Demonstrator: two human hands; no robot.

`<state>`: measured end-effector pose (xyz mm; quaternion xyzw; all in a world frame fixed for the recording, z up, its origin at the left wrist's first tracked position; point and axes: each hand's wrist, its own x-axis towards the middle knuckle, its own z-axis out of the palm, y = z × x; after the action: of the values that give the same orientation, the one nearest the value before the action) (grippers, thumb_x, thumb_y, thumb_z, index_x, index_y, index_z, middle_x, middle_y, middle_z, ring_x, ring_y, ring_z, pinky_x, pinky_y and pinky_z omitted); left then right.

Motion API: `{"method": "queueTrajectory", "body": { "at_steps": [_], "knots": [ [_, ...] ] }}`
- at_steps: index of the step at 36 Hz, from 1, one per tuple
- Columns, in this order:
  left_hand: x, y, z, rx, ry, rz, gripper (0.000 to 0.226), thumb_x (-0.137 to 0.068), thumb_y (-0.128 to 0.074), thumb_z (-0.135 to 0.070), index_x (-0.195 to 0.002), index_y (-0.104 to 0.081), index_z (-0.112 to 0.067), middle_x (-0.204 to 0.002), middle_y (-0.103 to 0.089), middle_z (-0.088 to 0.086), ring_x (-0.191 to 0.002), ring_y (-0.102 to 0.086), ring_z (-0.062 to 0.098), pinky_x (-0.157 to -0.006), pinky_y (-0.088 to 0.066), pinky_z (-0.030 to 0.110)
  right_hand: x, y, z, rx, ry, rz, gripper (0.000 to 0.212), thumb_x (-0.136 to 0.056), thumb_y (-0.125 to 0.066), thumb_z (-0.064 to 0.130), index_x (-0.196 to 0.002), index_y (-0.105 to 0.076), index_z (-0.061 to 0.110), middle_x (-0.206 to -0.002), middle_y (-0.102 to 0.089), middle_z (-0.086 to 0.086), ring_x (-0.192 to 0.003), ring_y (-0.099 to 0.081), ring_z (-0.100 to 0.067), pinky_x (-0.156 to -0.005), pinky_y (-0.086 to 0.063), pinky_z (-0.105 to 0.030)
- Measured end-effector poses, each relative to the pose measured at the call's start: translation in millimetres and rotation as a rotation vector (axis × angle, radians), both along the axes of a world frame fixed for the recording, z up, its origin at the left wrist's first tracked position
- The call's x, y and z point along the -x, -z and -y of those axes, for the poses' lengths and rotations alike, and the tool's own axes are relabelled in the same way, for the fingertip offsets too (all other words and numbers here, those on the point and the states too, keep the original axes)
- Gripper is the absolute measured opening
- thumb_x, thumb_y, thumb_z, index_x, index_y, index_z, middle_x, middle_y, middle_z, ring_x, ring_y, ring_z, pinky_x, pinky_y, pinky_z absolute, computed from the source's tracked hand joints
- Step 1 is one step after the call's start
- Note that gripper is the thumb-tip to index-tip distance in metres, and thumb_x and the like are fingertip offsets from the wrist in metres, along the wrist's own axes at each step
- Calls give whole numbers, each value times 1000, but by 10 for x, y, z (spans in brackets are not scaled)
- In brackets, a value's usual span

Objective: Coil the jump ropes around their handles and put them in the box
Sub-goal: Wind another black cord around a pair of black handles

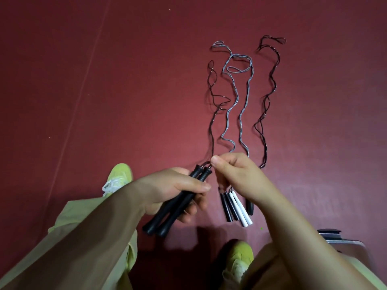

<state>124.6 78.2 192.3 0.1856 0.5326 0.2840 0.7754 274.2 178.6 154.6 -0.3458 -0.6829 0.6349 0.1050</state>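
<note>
Nearest the camera, two forearms reach forward over pale green trousers [69, 237] and a pair of yellow-green shoes [119, 178], all above a dark red floor [104, 80].

Left hand [173, 191]: fingers and thumb curled round a pair of black handles [178, 206], held side by side. The butt ends stick out below the hand, toward the camera; the top ends point up and right, toward the other hand.

Right hand [234, 174]: closed in a pinch, thumb against fingertips, just beyond the top ends of the black handles. It grips the black cord [211, 130] where that cord leaves those handles.

Below the right hand, on the floor: further handles lie close together, two dark handles [228, 208], two white handles [240, 210] and one more black handle [249, 207], partly hidden by the hand. Contact between them cannot be judged.

Right of the right forearm, at the frame's lower edge: the corner of a grey box [343, 239], mostly out of view.

Beyond both hands: three cords run away from the person along the floor in loose waves. The black cord lies on the left, a pale blue-grey cord [240, 118] is in the middle with loops at its far end, and a dark cord [268, 95] is on the right. None is coiled round its handles.
</note>
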Motion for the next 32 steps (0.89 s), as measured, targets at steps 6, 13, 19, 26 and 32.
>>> {"method": "queueTrajectory", "body": {
  "at_steps": [6,13,19,26,32],
  "knots": [
    [-51,81,20,-23,-38,-99,14,-91,-57,-18,-78,-53,-13,-56,-56,-1,-44,-44,9,-42,-36,20,-29,-4,18,1,36,120,56,-96,-43,47,-52,-43,12,-41,-44,1,-41,-43,-16,-49,-38,-24],
    [5,95,-6,-138,-317,132,13,-75,-60,-19,-65,-55,-12,-51,-46,1,-36,-33,5,-36,-29,17,0,-11,21,238,-27,-10,67,-86,-24,65,-77,-64,12,-54,-51,-1,-51,-53,-15,-54,-42,-18],
    [59,173,-14,-283,-444,402,29,-54,-91,-29,-73,-73,-17,-50,-47,-5,-34,-37,1,-34,-33,14,25,84,18,129,-164,47,86,-67,-15,96,-85,-73,35,-57,-59,3,-61,-57,-14,-66,-43,-32],
    [97,148,-43,-183,-533,247,44,-81,-61,-9,-123,-55,-21,-54,-43,-5,-37,-30,2,-35,-27,14,-65,-61,93,-8,-216,74,69,-81,-24,72,-82,-71,22,-55,-49,5,-55,-48,-10,-64,-42,-30],
    [132,253,-11,-74,-262,-282,35,-90,-56,-3,-118,-61,-23,-54,-50,-4,-41,-35,6,-38,-27,18,-137,-215,-6,-146,-273,180,36,-83,-48,47,-84,-68,17,-56,-48,13,-54,-42,-2,-55,-38,-27]
  ]
}}
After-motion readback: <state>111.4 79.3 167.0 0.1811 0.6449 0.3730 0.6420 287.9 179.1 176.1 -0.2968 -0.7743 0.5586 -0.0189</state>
